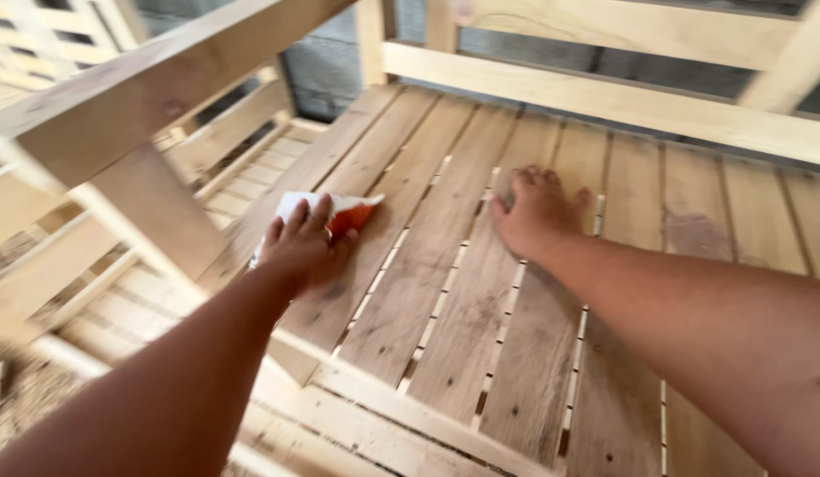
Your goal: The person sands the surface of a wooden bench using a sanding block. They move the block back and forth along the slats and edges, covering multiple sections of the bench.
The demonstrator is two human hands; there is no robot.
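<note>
My left hand presses a folded sheet of sandpaper, white on the back and orange-red on its face, flat against the slatted seat of a bare wooden bench. The paper lies under my fingers near the seat's left side, with its tip sticking out to the right. My right hand rests palm down on the slats further right, fingers spread, holding nothing. Both forearms reach in from the bottom of the view.
A wooden armrest and its post rise at the left, close to my left hand. The bench's back rails run across the top. More slatted wooden furniture stands beyond at the left. Sawdust covers the floor at lower left.
</note>
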